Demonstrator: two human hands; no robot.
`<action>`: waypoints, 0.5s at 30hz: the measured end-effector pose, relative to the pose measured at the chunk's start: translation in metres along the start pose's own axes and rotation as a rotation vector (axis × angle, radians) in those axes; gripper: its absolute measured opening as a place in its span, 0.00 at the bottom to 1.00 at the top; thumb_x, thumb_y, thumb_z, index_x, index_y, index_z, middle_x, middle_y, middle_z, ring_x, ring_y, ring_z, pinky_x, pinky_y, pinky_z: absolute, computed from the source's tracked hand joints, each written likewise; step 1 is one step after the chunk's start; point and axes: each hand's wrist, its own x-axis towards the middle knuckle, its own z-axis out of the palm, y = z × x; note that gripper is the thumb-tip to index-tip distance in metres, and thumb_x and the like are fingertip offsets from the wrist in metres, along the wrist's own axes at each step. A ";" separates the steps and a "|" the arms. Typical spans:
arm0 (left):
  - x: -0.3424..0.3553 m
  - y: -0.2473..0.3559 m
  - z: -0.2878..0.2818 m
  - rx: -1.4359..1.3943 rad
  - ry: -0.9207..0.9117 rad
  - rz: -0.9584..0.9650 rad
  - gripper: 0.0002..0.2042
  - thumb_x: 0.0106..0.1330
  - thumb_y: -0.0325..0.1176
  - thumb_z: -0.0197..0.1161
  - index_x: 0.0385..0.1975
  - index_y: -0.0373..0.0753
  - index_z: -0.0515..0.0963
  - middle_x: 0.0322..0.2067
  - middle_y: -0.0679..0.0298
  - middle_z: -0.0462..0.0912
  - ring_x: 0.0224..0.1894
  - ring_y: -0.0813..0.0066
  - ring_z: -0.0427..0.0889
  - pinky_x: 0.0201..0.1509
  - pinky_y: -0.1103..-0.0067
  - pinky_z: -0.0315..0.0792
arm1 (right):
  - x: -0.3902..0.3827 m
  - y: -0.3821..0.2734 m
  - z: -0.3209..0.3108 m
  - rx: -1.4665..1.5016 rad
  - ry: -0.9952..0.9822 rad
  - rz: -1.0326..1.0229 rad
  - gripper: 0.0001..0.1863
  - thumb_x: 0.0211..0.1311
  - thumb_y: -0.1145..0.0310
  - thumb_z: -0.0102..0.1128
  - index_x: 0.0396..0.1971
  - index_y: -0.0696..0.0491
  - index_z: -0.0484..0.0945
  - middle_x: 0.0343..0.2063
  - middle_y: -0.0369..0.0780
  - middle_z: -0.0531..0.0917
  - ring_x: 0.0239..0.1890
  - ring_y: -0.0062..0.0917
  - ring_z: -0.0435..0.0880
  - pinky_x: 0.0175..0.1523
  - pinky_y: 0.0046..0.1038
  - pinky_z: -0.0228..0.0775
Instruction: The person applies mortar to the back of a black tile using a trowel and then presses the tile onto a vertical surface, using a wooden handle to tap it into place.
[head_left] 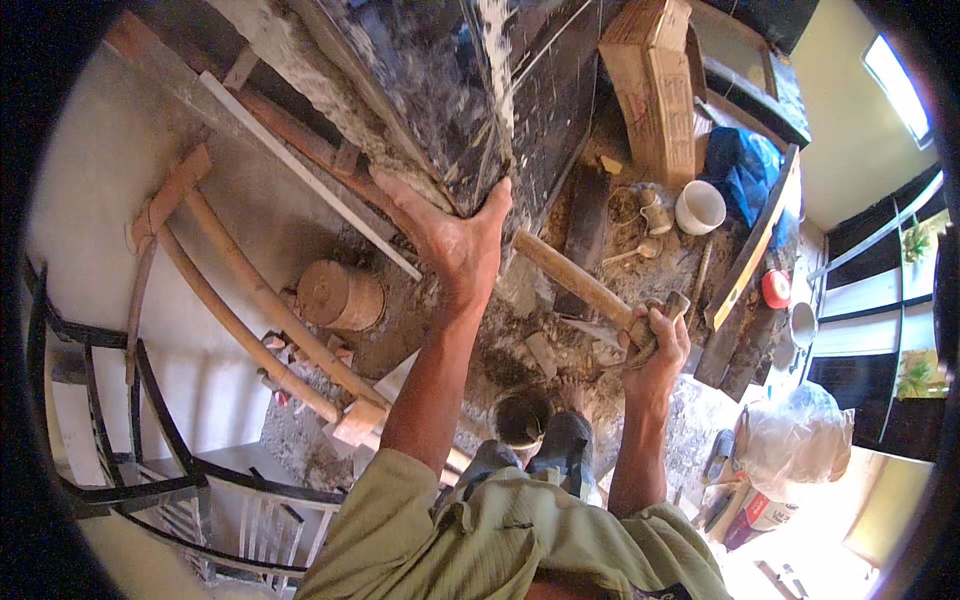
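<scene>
My left hand point(455, 240) reaches up to the lower corner where two dark, glossy tile panels point(425, 75) meet. Its thumb and fingers are spread apart against the panels' lower edges; the fingertips are partly hidden. Mortar shows along the left panel's edge. My right hand point(655, 345) is closed round a hammer near its head, and its long wooden handle point(575, 275) points up and left, its end close to the right panel's foot. Part of the head is hidden by my fingers. A dark bucket point(522, 415) stands by my feet.
Right of the panels are a cardboard box point(655, 100), a white bucket point(700, 207), a mug point(655, 215) and a blue plastic sheet point(743, 175). At left lie long wooden poles point(255, 290), a round brown block point(340, 295) and a black railing point(150, 495). Rubble covers the floor.
</scene>
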 end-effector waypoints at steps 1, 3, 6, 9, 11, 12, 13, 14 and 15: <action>0.000 0.000 -0.001 0.062 0.008 0.004 0.62 0.43 0.39 0.80 0.68 0.23 0.35 0.68 0.33 0.34 0.72 0.41 0.36 0.74 0.59 0.42 | -0.004 -0.007 0.003 0.032 -0.016 0.011 0.09 0.55 0.70 0.56 0.35 0.57 0.72 0.26 0.39 0.79 0.23 0.23 0.75 0.20 0.23 0.66; 0.001 -0.003 0.004 0.017 0.044 0.010 0.62 0.43 0.40 0.80 0.68 0.22 0.36 0.67 0.32 0.40 0.71 0.39 0.42 0.71 0.56 0.47 | -0.007 -0.020 0.005 0.035 -0.049 -0.021 0.10 0.55 0.70 0.56 0.37 0.57 0.72 0.27 0.40 0.80 0.25 0.23 0.77 0.22 0.24 0.70; 0.000 -0.010 -0.001 0.146 0.067 0.052 0.60 0.45 0.44 0.79 0.68 0.23 0.38 0.61 0.36 0.52 0.64 0.40 0.55 0.64 0.53 0.55 | -0.015 -0.039 0.016 0.038 -0.069 -0.047 0.11 0.58 0.69 0.54 0.40 0.54 0.72 0.31 0.39 0.79 0.26 0.21 0.78 0.25 0.21 0.71; 0.001 0.003 -0.009 -0.073 -0.043 -0.073 0.59 0.47 0.39 0.78 0.68 0.22 0.36 0.68 0.34 0.43 0.71 0.45 0.45 0.74 0.63 0.43 | -0.015 -0.052 0.014 0.056 -0.105 -0.066 0.12 0.58 0.69 0.54 0.41 0.55 0.72 0.31 0.39 0.79 0.26 0.21 0.78 0.24 0.21 0.71; 0.000 0.002 -0.014 -0.052 -0.060 -0.076 0.59 0.47 0.39 0.77 0.68 0.23 0.36 0.68 0.34 0.43 0.71 0.45 0.45 0.74 0.64 0.43 | -0.021 -0.062 0.020 0.067 -0.116 -0.084 0.13 0.58 0.70 0.54 0.42 0.56 0.72 0.31 0.39 0.79 0.26 0.22 0.78 0.23 0.20 0.72; -0.001 0.000 -0.016 -0.026 -0.086 -0.076 0.59 0.47 0.39 0.77 0.68 0.23 0.36 0.68 0.35 0.43 0.71 0.45 0.45 0.74 0.64 0.43 | -0.024 -0.069 0.025 0.061 -0.126 -0.096 0.13 0.57 0.69 0.55 0.41 0.56 0.72 0.31 0.39 0.79 0.26 0.22 0.78 0.23 0.20 0.72; -0.001 -0.003 -0.018 -0.027 -0.076 -0.076 0.59 0.47 0.39 0.77 0.68 0.23 0.36 0.68 0.35 0.43 0.71 0.45 0.45 0.74 0.64 0.43 | -0.027 -0.073 0.029 0.059 -0.139 -0.106 0.13 0.56 0.68 0.55 0.41 0.56 0.72 0.31 0.39 0.79 0.26 0.21 0.78 0.23 0.20 0.72; -0.001 -0.007 -0.019 -0.021 -0.079 -0.041 0.59 0.47 0.38 0.77 0.68 0.23 0.37 0.68 0.35 0.43 0.72 0.45 0.45 0.74 0.64 0.43 | -0.028 -0.076 0.028 0.095 -0.147 -0.087 0.15 0.58 0.69 0.56 0.43 0.58 0.72 0.32 0.39 0.78 0.26 0.22 0.78 0.22 0.19 0.73; 0.000 -0.009 -0.019 -0.015 -0.084 -0.005 0.58 0.47 0.37 0.77 0.68 0.23 0.37 0.68 0.36 0.42 0.72 0.46 0.44 0.74 0.64 0.43 | -0.029 -0.080 0.032 0.096 -0.155 -0.090 0.15 0.58 0.69 0.56 0.43 0.58 0.72 0.32 0.39 0.78 0.26 0.22 0.78 0.22 0.19 0.73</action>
